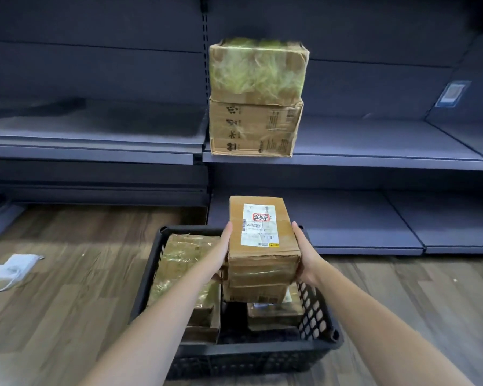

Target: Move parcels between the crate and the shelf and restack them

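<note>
Cardboard is the material of the held item: a small stack of brown parcels [262,246], topped by a box with a white shipping label [259,224], is carried between both hands above a black plastic crate [313,310]. The left hand [221,254] is pressed flat against the stack's left face, with its fingers extended forward along the side. The right hand [304,254] is applied in the same way to the right face; its lower fingers appear to be wrapped under the stack's edge, though this is partly hidden. The stack is thus clamped from both sides and is not supported from above.

The long axis of the stack is directed away from the person, toward the grey shelf [374,151]. Both hands are placed at roughly the same depth, so neither is clearly nearer to the shelf. The stack is held directly in line with, and well below, two larger cartons [255,107] that are stacked on that shelf. Bare shelf surface is visible to the right of those cartons.

Further taped parcels [187,263] are left in the crate, beneath and to the left of the held stack.
</note>
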Available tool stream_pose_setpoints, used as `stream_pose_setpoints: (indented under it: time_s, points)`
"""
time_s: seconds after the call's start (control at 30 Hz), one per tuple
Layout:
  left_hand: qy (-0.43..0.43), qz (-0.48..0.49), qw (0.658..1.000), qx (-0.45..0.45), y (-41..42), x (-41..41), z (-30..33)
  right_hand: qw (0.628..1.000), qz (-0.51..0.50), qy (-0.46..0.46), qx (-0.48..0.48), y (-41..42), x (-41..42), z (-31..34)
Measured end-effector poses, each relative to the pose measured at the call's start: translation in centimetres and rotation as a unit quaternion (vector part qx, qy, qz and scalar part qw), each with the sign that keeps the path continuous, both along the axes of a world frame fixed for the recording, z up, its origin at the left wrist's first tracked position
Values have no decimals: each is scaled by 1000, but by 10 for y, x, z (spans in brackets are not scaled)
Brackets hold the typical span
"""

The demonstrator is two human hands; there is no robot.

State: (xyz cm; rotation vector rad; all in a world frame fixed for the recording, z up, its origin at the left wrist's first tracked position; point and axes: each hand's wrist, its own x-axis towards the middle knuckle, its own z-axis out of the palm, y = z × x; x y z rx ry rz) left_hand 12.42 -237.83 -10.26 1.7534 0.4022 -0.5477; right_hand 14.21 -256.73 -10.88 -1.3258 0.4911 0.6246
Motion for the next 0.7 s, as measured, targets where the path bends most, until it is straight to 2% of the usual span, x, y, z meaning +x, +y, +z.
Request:
stream_pose_setpoints:
  time_s: [0.23,0.33,0.6,0.7]
  points:
    - [16,4,1000,-22,-45,23,-53,997,-56,5,47,-52,12,-57]
    - [-8,-36,998,-41,-57,28,-68,997,-59,11,47,-62,22,-74]
    - [-5,-48,998,-32,-68,34,-104,998,-48,22,-23,-75,31,-86]
    - [-6,-91,996,6,-70,34,-106,991,-10,-23,-130,-71,30,-79]
